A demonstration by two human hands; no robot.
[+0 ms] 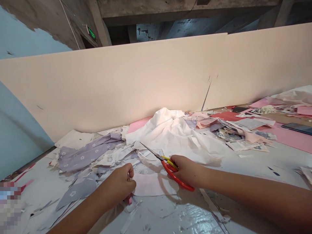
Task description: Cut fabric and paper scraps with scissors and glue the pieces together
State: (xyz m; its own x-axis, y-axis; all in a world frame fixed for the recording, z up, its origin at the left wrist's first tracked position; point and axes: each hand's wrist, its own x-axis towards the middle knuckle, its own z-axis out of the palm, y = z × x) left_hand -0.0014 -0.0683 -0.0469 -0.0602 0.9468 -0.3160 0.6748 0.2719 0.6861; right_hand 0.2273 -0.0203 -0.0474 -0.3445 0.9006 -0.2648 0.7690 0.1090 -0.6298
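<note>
My right hand [182, 169] is wrapped round a pair of scissors [168, 165] with red and yellow handles. Its pointed metal blades look closed and point up and left, above the scraps. At the left end of a pale pink fabric piece [156, 184], my left hand [122, 183] is closed in a pinch; whatever lies between its fingers is hidden. A small pink bit shows under that hand. The pale pink piece lies flat on the table below the scissors. Just beyond the blades rises a heap of crumpled white cloth [168, 130].
Lilac flowered fabric [90, 152] and many scraps spread over the left. To the right are a stack of cut pieces [229, 133], pink sheets [290, 136] and a dark phone-like slab [298, 127]. A tall cream board [136, 84] stands along the back of the table [195, 214].
</note>
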